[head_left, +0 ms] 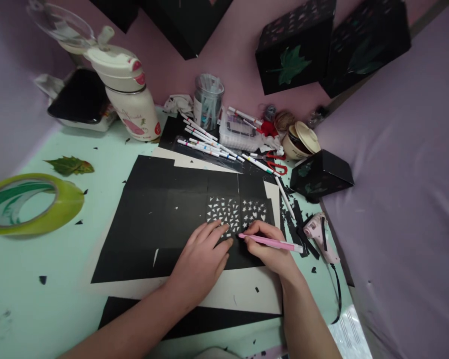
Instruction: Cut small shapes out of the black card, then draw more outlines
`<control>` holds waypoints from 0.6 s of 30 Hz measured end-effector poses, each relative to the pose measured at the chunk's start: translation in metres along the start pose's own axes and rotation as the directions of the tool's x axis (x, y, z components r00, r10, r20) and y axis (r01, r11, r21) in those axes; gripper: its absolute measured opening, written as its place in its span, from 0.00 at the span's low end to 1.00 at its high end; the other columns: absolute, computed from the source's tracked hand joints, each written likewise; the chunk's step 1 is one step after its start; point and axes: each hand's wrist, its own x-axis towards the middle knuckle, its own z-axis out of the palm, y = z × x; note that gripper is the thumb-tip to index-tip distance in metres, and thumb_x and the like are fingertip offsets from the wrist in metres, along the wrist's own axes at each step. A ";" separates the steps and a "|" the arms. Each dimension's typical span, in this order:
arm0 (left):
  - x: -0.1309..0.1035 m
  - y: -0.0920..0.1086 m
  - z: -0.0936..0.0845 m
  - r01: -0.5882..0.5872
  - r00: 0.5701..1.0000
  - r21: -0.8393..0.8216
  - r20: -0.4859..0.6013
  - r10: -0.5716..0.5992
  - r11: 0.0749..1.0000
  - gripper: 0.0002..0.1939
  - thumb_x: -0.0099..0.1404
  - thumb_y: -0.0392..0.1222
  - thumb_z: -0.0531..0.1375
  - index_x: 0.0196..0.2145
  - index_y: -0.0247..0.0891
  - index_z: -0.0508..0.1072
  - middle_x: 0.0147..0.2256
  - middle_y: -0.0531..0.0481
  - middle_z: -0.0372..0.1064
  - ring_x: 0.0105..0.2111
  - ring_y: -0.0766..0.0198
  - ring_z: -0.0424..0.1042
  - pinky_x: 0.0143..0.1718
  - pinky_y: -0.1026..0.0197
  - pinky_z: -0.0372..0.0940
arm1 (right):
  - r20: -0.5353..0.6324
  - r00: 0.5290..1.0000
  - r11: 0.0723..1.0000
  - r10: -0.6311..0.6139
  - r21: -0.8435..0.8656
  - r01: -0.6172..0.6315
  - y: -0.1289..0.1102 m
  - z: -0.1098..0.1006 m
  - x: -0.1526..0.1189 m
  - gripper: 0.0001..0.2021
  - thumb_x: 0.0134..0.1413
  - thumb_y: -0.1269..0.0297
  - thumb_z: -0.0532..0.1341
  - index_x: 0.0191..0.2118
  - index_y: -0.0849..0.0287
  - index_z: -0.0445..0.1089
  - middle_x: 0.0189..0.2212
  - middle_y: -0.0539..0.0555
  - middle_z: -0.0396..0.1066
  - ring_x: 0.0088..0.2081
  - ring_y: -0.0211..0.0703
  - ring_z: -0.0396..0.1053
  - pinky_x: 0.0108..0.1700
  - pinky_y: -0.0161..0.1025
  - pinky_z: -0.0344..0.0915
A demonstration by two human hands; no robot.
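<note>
The right grip is closed around a slim pink pen-shaped tool, its dark tip on the black paper just beside the left fingers. The left grip holds nothing; it lies flat on that paper, its fingertips covering the lower edge of a panel of small cut-out triangles. Stars and hearts are cut through just beyond the right grip. The paper, smooth and matte with fold lines, lies under both grips on pale sheets over a mint-green surface.

Beyond the grips, white markers lie in a loose heap, with red-handled scissors near them; behind stand a clear plastic jar of sticks and a see-through box. To the right of the right grip are dark paper scraps, a pink glue gun with a black cord and, farther off, a black box. Well left of the left grip lie a thick ring of yellow-green tape and a green-brown leaf, with a cream bottle farther back.
</note>
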 end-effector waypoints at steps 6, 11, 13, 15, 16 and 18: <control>-0.001 0.000 0.002 0.014 1.000 -0.012 -0.005 -0.014 1.000 0.14 0.64 0.33 0.56 0.46 0.39 0.73 0.54 0.45 0.66 0.58 0.50 0.60 0.59 0.40 0.58 | -0.001 1.000 1.000 -0.003 0.026 0.003 0.000 0.000 -0.002 0.03 0.48 0.72 0.61 0.28 0.57 0.70 0.25 0.49 0.69 0.27 0.38 0.64 0.29 0.33 0.59; -0.001 0.000 0.001 0.009 1.000 -0.008 -0.005 -0.009 1.000 0.14 0.64 0.33 0.56 0.46 0.39 0.74 0.54 0.44 0.66 0.58 0.50 0.60 0.59 0.40 0.58 | 0.015 1.000 1.000 -0.002 0.020 0.002 0.000 0.001 -0.002 0.03 0.49 0.72 0.62 0.29 0.57 0.71 0.25 0.48 0.70 0.27 0.38 0.64 0.29 0.33 0.59; -0.001 0.000 0.001 0.008 1.000 -0.003 -0.006 -0.008 1.000 0.14 0.65 0.33 0.56 0.46 0.39 0.73 0.54 0.44 0.66 0.58 0.50 0.60 0.59 0.40 0.58 | 0.017 1.000 1.000 -0.008 0.010 0.008 0.000 0.001 -0.001 0.03 0.48 0.72 0.62 0.29 0.57 0.71 0.25 0.48 0.70 0.27 0.38 0.64 0.29 0.34 0.59; 0.000 0.001 0.000 0.007 1.000 -0.002 -0.005 -0.007 1.000 0.14 0.65 0.33 0.55 0.46 0.39 0.73 0.54 0.44 0.66 0.58 0.50 0.60 0.59 0.40 0.58 | 0.018 1.000 1.000 -0.013 0.006 0.012 0.000 0.001 -0.001 0.03 0.48 0.72 0.61 0.29 0.57 0.72 0.25 0.48 0.70 0.27 0.38 0.64 0.29 0.34 0.59; 0.000 0.001 0.000 0.006 1.000 -0.002 -0.005 -0.006 1.000 0.14 0.65 0.33 0.55 0.46 0.39 0.73 0.54 0.44 0.66 0.58 0.50 0.60 0.59 0.40 0.58 | 0.017 1.000 1.000 -0.014 0.004 0.014 -0.001 0.001 -0.001 0.04 0.48 0.72 0.61 0.29 0.57 0.72 0.25 0.48 0.70 0.27 0.38 0.64 0.29 0.33 0.60; 0.000 0.001 0.000 0.006 1.000 -0.003 -0.005 -0.006 1.000 0.14 0.65 0.33 0.55 0.46 0.39 0.73 0.54 0.44 0.67 0.58 0.49 0.60 0.59 0.39 0.58 | 0.018 1.000 1.000 -0.016 0.001 0.016 -0.001 0.002 -0.001 0.04 0.49 0.72 0.61 0.29 0.57 0.72 0.25 0.48 0.70 0.27 0.38 0.64 0.29 0.33 0.59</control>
